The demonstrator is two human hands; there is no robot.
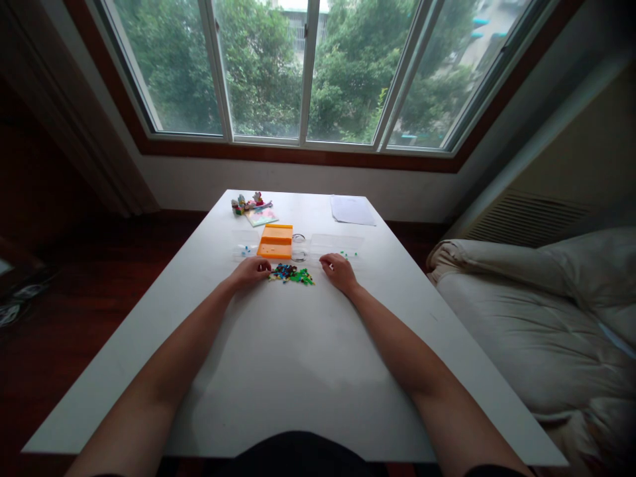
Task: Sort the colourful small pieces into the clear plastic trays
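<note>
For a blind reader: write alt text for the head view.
The left hand and right hand rest on a white table, flanking a pile of colourful bricks. Beyond lie an orange tray, clear bags and paper, under a window.

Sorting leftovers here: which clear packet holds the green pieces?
The clear packet right of the orange tray, just beyond the right hand; the left packet shows bluish bits.

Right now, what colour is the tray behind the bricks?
The tray is orange, seen in the head view.
</note>
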